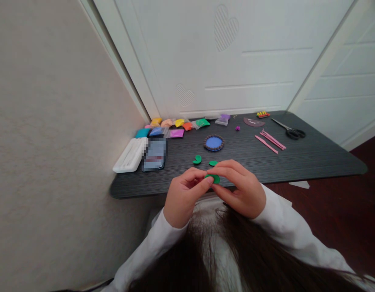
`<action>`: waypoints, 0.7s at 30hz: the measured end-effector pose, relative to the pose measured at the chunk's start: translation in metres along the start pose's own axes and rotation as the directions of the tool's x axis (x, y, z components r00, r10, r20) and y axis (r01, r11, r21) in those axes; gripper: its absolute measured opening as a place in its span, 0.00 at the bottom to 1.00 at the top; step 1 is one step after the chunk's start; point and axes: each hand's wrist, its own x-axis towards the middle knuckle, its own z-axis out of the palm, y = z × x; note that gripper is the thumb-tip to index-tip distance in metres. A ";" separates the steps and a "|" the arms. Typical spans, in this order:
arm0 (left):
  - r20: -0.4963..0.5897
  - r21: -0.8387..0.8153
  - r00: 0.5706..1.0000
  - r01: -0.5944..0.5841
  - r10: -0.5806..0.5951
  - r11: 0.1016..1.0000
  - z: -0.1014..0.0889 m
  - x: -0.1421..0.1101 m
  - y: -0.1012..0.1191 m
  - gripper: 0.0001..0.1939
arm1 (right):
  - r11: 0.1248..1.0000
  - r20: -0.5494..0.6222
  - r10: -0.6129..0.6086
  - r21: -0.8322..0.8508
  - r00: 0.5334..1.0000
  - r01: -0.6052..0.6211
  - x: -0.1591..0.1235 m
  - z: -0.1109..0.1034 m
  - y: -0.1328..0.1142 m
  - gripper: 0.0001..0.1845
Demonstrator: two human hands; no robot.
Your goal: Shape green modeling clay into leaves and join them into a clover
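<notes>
My left hand point(184, 194) and my right hand point(240, 188) meet above the near edge of the dark table point(296, 160), both pinching one small flat piece of green clay point(213, 178) between thumbs and fingertips. Two more green clay pieces lie on the table just beyond: a curved green piece point(197, 159) and a small oval green piece point(213, 163). Farther back sits a round blue clay disc with a dark beaded rim point(213, 143).
Several small bags of coloured clay point(178, 125) line the back left. A white plastic case point(131, 155) and a phone point(155, 154) lie at the left. Pink modelling tools point(271, 141), black scissors point(290, 131) and a brown clay shape point(253, 121) lie at the right. Wall left, white door behind.
</notes>
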 end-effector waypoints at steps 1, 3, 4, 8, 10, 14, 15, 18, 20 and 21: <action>-0.002 -0.006 1.000 0.007 -0.007 1.000 0.000 0.000 0.000 0.02 | 1.000 0.002 -0.001 0.003 1.000 0.001 0.000 0.000 0.000 0.14; -0.001 -0.026 1.000 0.017 -0.017 1.000 0.000 0.001 -0.001 0.02 | 1.000 0.005 0.001 0.008 1.000 -0.001 0.000 0.000 0.000 0.14; 0.002 -0.042 1.000 0.023 -0.023 0.999 0.000 0.001 -0.001 0.01 | 1.000 0.007 0.002 0.010 1.000 -0.002 -0.001 0.000 0.000 0.14; 0.037 -0.120 0.997 0.065 -0.061 0.991 -0.001 0.001 -0.002 0.01 | 1.000 0.021 0.000 0.023 1.000 -0.001 0.000 0.000 0.000 0.14; 0.064 -0.141 0.994 0.093 -0.085 0.986 -0.002 0.001 -0.003 0.02 | 0.999 0.023 -0.006 0.032 1.000 0.005 0.000 0.000 0.000 0.14; 0.085 -0.138 0.991 0.118 -0.107 0.983 -0.003 0.002 -0.004 0.03 | 0.999 0.026 -0.013 0.042 1.000 0.012 0.000 0.000 -0.001 0.14; 0.083 -0.131 0.991 0.119 -0.108 0.984 -0.003 0.002 -0.004 0.03 | 0.999 0.029 -0.015 0.044 0.999 0.013 0.000 0.000 -0.002 0.14; 0.074 -0.114 0.991 0.120 -0.112 0.986 -0.003 0.002 -0.005 0.05 | 0.998 0.032 -0.018 0.055 0.999 0.016 0.000 -0.001 -0.002 0.15; 0.076 -0.116 0.991 0.118 -0.109 0.986 -0.003 0.002 -0.004 0.04 | 0.998 0.033 -0.019 0.066 0.999 0.017 0.000 -0.001 -0.001 0.15; 0.084 -0.121 0.991 0.117 -0.108 0.986 -0.003 0.002 -0.004 0.04 | 0.997 0.032 -0.021 0.071 0.999 0.018 0.000 -0.001 -0.001 0.15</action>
